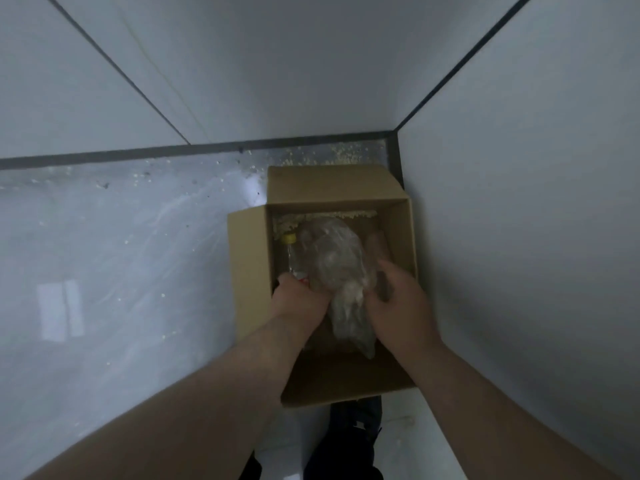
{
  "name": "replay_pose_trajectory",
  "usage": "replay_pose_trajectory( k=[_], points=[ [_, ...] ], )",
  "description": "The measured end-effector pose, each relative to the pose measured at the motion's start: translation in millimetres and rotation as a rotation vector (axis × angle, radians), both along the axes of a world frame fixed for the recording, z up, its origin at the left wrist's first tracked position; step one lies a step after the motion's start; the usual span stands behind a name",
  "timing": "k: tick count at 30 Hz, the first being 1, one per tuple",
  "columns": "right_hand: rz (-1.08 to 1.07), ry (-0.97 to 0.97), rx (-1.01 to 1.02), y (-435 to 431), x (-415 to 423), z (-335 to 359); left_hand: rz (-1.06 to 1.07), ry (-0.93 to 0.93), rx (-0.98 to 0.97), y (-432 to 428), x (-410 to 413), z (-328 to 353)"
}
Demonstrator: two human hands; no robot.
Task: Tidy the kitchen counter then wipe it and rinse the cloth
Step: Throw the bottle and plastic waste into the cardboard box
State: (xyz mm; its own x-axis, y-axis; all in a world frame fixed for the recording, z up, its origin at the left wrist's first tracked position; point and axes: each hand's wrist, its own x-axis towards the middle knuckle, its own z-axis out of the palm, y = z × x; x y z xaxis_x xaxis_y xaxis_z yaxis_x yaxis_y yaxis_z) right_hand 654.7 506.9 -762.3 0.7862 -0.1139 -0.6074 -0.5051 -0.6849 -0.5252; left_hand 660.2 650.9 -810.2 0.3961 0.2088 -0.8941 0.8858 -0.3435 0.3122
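Observation:
An open cardboard box (252, 271) sits on the pale counter (121, 254) in the right corner. Inside it lies a crumpled clear plastic bag (336, 258) with pale contents. A clear bottle with a yellow cap (290, 247) stands to the bag's left. My left hand (298, 299) is inside the box, gripping the bag's lower left side next to the bottle. My right hand (398, 296) holds the bag's right side. Both hands are closed on the plastic.
Pale crumbs (332, 155) are scattered on the counter behind the box and along the back wall's dark seam. White walls close in behind and on the right (519, 237). The counter stretches away to the left. My dark trousers (349, 441) show below the box.

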Motion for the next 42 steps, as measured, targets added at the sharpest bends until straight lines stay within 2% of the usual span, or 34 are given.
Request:
replay_pose_trajectory(
  k=[7,13,22,29,35,42],
  points=[
    [0.154,0.087,-0.081,15.7,39.0,121.3,-0.788,-0.263,-0.051,48.2,25.7,148.2],
    [0.059,0.001,-0.018,36.6,41.7,231.4,-1.011,-0.382,0.071,87.6,40.9,275.7],
    [-0.024,-0.127,0.001,56.5,22.1,438.1,-0.947,-0.532,0.083,123.7,25.4,493.2],
    [-0.053,-0.278,-0.016,49.5,-10.0,580.9,-0.975,-0.708,0.118,145.5,7.8,618.9],
    [-0.098,-0.398,-0.049,18.8,-54.6,671.0,-1.04,-0.893,0.123,133.9,4.8,718.1],
    [-0.15,-0.646,-0.158,-26.3,-116.9,759.6,-1.109,-1.104,0.114,94.3,-25.8,811.1]
  ],
)
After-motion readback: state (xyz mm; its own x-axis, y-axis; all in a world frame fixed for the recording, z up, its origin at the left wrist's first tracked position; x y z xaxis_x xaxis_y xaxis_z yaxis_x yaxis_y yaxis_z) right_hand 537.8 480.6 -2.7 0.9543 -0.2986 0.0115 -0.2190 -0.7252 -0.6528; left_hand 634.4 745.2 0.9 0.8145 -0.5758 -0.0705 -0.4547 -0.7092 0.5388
